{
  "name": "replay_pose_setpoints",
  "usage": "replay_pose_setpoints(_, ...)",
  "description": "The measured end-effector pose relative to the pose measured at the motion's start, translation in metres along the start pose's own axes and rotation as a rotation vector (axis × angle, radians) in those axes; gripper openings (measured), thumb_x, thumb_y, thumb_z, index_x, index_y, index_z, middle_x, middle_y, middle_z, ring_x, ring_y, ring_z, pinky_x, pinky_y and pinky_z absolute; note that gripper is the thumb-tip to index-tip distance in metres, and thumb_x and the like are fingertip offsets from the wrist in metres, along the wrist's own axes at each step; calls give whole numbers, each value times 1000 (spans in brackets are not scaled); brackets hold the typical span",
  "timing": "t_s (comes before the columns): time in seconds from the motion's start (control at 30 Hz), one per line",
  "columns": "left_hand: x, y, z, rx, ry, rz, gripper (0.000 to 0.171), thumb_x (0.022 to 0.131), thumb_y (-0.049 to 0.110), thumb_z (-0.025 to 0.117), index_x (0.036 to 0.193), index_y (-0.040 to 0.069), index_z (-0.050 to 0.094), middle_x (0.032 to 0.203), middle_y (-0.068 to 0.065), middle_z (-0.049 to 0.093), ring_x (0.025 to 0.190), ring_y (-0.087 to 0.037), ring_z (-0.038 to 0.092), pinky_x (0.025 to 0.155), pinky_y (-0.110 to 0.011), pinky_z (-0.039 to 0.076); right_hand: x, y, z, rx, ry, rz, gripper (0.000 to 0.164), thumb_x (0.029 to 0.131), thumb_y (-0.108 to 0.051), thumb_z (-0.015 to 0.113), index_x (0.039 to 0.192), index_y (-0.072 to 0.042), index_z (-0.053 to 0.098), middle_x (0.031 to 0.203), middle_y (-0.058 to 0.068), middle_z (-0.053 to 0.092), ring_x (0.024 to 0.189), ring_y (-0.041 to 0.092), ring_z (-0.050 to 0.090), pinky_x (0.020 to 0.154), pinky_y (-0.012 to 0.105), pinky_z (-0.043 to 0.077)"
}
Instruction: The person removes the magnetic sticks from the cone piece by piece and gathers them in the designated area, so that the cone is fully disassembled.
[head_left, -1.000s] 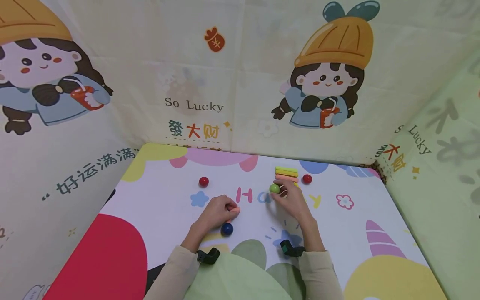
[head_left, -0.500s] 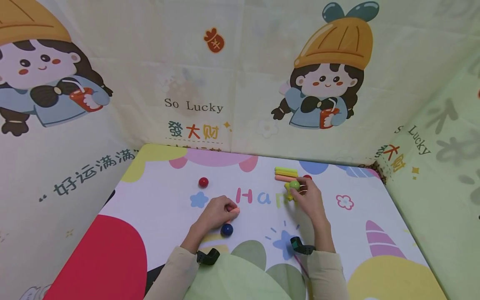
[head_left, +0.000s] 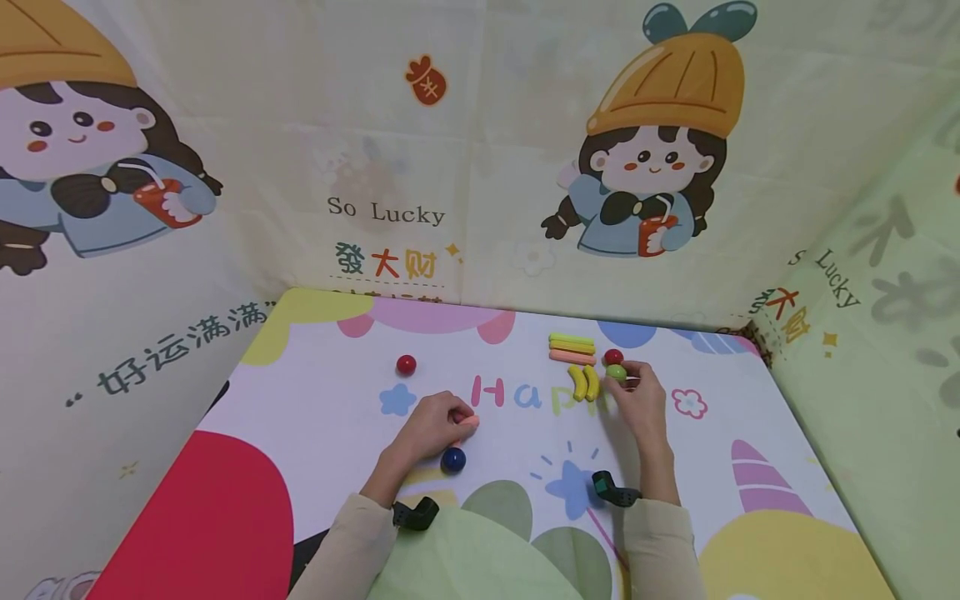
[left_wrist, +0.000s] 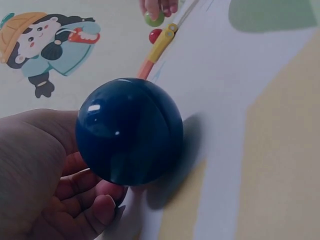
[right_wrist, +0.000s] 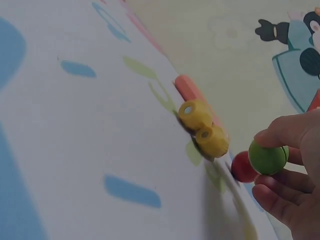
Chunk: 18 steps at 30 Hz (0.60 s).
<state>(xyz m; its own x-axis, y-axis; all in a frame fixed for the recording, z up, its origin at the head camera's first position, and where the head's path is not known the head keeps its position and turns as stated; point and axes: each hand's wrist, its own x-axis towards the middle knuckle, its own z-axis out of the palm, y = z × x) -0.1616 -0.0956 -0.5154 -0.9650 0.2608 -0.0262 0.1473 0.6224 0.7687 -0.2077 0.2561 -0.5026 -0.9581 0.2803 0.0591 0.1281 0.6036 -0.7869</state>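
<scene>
My right hand (head_left: 641,400) pinches a green ball (head_left: 616,373) between thumb and fingers, just in front of a red ball (head_left: 613,357). Two small toy bananas (head_left: 584,383) lie side by side to its left. Behind them is a row of short sticks (head_left: 572,347) in yellow-green, yellow and pink. My left hand (head_left: 435,425) holds a pink stick (head_left: 470,422) at its fingertips, low over the table. Beside that wrist sits a dark blue ball (head_left: 453,460), which in the left wrist view covers most of the fingertips.
A second red ball (head_left: 406,365) lies at the back left of the printed table (head_left: 337,467). Patterned cloth walls (head_left: 480,167) stand along the back and both sides.
My right hand has carried the green ball rightward, past the bananas, to the red ball. The bananas have come into full sight. My left hand has stayed in place.
</scene>
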Motion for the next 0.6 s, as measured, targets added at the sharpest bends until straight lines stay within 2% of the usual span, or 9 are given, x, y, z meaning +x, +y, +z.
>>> replay_pose_setpoints(0.13,0,1,0,-4,3,3,19,88,29,75,100,14,76,86,4,63,77,-12,54,71,-24,49,1,4,0,-3,44,0,48,94,-22,65,135,-1,54,128,18,60,108,30,58,88,27,47)
replay_pose_setpoints(0.2,-1,1,0,-3,3,1,19,88,29,75,100,14,76,86,4,63,77,-12,54,71,-24,49,1,6,0,-7,55,8,47,95,-22,64,136,-1,54,129,19,59,109,31,58,89,29,48)
replay_pose_setpoints(0.37,-1,2,-1,-7,2,-4,20,89,29,75,101,14,76,86,4,63,78,-12,54,71,-24,49,2,8,2,2,59,66,50,96,-21,62,140,1,49,134,22,56,112,33,55,99,42,50)
replay_pose_setpoints(0.5,-1,2,0,-11,0,-5,19,89,29,75,100,14,76,86,4,63,78,-12,55,71,-24,49,2,8,4,-2,82,103,49,96,-22,63,138,0,47,132,21,56,110,31,54,95,37,50)
replay_pose_setpoints(0.6,-2,1,0,-15,-2,-5,20,89,29,75,100,13,75,86,4,63,77,-12,55,71,-24,49,2,11,6,-5,90,85,47,97,-22,62,136,0,49,130,20,57,108,31,55,94,36,50)
